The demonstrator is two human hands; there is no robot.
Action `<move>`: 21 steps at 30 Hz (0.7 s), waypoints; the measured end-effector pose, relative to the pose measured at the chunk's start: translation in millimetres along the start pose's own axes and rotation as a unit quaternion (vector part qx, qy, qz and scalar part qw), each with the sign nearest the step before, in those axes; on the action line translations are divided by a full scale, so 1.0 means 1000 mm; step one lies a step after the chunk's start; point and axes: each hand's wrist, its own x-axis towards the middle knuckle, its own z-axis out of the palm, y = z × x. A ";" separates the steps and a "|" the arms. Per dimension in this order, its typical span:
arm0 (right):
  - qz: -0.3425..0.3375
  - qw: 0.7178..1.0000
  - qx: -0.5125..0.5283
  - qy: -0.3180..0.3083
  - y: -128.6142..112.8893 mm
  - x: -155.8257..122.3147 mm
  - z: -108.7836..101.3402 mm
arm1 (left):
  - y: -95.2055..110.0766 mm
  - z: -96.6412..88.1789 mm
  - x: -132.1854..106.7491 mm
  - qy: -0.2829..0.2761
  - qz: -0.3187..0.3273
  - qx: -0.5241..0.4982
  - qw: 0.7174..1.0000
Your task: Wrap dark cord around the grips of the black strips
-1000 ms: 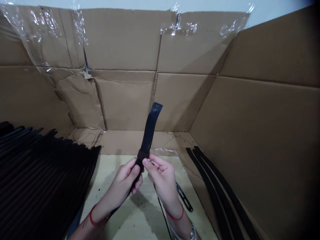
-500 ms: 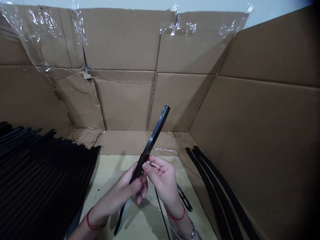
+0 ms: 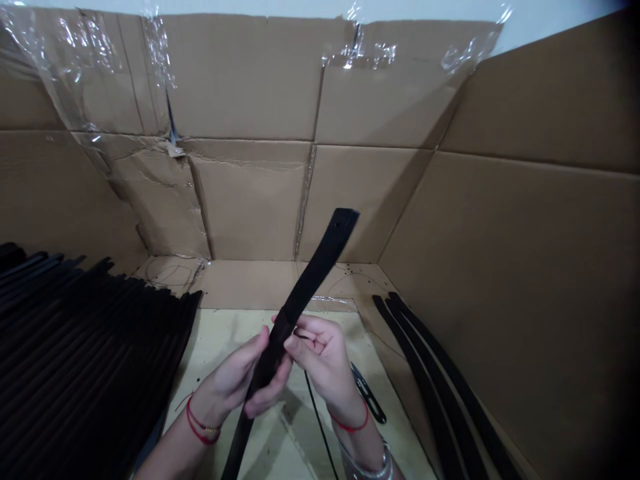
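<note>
A long, gently curved black strip (image 3: pixel 317 270) is tilted up to the right in front of me, with a small hole near its upper end. My left hand (image 3: pixel 257 380) is wrapped around its middle, where a darker band or sleeve edge (image 3: pixel 284 319) crosses it. My right hand (image 3: pixel 320 353) is closed in a pinch against the strip's right side. A thin black cord (image 3: pixel 320 417) runs from under these fingers down toward the bottom edge; a bit of it shows between thumb and forefinger. The fingertips behind the strip are partly hidden.
Many black strips (image 3: pixel 90 360) lie stacked at the left. A few more curved black strips (image 3: pixel 435 373) lean along the right cardboard wall (image 3: pixel 540 267). A flat slotted black piece (image 3: pixel 369 395) lies on the pale board (image 3: pixel 215 347). Taped cardboard (image 3: pixel 245 200) stands behind.
The black strip has rolled about its length, so its broad face with the hole now shows instead of its edge. My left hand has shifted its grip; the right hand stays nearly in place.
</note>
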 end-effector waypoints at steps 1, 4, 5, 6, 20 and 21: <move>-0.002 1.000 -0.006 0.027 0.001 0.001 0.002 | 0.000 0.003 0.003 0.066 0.022 0.058 0.996; -0.016 0.997 -0.017 0.078 0.001 0.003 0.007 | 0.000 0.016 0.007 0.255 0.108 0.226 0.934; -0.027 0.996 -0.022 0.085 0.000 0.004 0.008 | 0.001 0.020 0.007 0.282 0.118 0.254 0.918; -0.040 0.995 -0.029 0.089 -0.001 0.003 0.009 | 0.001 0.023 0.006 0.289 0.123 0.267 0.911; 0.061 0.990 0.053 -0.119 -0.001 0.000 -0.004 | -0.006 0.006 -0.005 -0.088 -0.012 -0.020 0.996; 0.058 0.991 0.043 -0.113 -0.003 0.000 -0.005 | -0.006 0.007 -0.003 -0.074 -0.029 0.003 0.997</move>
